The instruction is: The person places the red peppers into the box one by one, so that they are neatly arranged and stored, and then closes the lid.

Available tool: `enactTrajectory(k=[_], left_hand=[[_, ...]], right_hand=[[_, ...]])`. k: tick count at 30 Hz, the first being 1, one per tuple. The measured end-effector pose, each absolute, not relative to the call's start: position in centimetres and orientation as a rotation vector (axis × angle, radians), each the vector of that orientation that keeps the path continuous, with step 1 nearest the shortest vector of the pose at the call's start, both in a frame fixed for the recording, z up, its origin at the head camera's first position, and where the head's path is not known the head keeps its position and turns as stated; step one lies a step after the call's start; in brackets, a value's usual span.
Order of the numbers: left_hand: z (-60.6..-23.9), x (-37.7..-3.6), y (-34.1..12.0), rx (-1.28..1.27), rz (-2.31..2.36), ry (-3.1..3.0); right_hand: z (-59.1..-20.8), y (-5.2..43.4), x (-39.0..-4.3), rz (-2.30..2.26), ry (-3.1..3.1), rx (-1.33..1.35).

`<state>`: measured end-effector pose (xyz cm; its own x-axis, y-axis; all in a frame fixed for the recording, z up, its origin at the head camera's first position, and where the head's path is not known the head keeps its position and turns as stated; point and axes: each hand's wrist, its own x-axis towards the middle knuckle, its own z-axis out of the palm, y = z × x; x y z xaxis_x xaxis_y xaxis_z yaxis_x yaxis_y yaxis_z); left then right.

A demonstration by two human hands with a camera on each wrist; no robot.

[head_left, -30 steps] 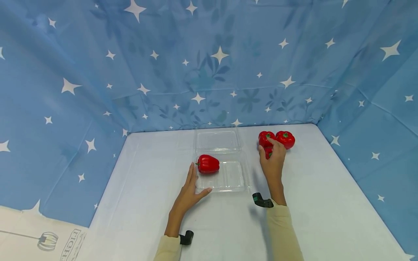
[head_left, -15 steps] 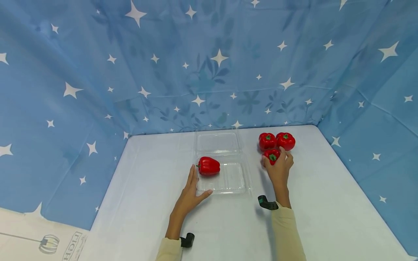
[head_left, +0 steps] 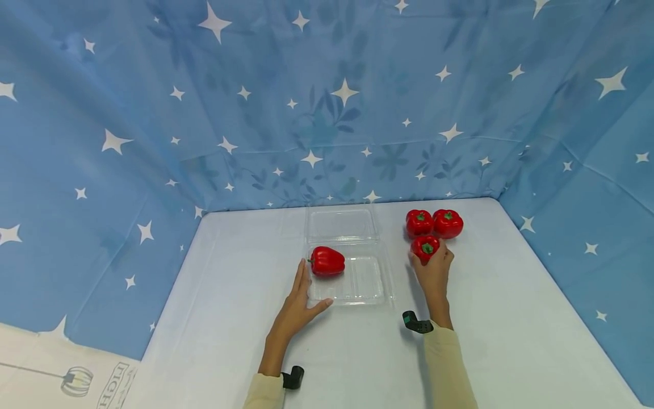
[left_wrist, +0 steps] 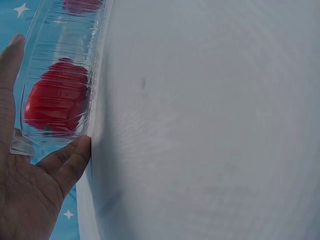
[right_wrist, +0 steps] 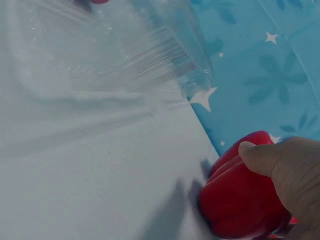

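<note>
My right hand point(head_left: 435, 279) grips a red bell pepper point(head_left: 425, 247) from the near side, thumb on the left and fingers on the right. In the right wrist view the thumb lies along the flank of this pepper point(right_wrist: 239, 197). My left hand point(head_left: 293, 309) rests with straight, spread fingers at the left and front edges of a clear plastic clamshell box point(head_left: 367, 278). One red bell pepper point(head_left: 327, 261) lies on its side in the box's left part, stem to the left. The left wrist view shows this pepper point(left_wrist: 57, 100) through the clear wall.
The box's lid point(head_left: 341, 222) lies folded back behind it. Two more red bell peppers, a left one point(head_left: 419, 222) and a right one point(head_left: 448, 224), stand just behind the gripped one. A blue star-patterned curtain point(head_left: 327, 113) hangs past the white table's point(head_left: 230, 284) far edge.
My right hand has moved from over the back peppers down to the front one and now grips it. The left hand and the box have stayed in place.
</note>
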<state>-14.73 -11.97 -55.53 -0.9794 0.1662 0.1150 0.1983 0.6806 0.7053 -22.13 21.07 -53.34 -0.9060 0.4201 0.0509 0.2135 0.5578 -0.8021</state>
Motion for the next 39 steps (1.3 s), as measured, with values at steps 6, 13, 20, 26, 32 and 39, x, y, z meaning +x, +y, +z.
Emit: enactTrajectory(k=[6,13,20,26,32,39], left_hand=[[-55.6,-14.8,-11.9,-0.285,-1.208,-2.844],[-55.5,-14.9,-12.0,-0.287,-1.25,-2.836],[-55.6,-14.9,-12.1,-0.291,-1.244,-2.825],[-55.8,-14.8,-12.1,-0.312,-1.224,-2.819],[-55.8,-14.7,-12.0,-0.314,-1.221,-2.83],[-55.7,-14.8,-12.0,-0.298,-1.212,-2.835]], right_hand=[[-53.8,21.0,-22.1,1.276,-2.542,-0.539],[-54.1,21.1,-22.3,1.297,-2.525,-0.535],[-54.2,21.1,-22.2,1.271,-2.493,-0.536],[-54.5,21.2,-22.1,1.27,-2.464,-0.555],[-54.8,21.6,-21.9,1.309,-2.419,-0.577],[-54.6,22.0,-21.8,1.392,-2.338,-0.568]])
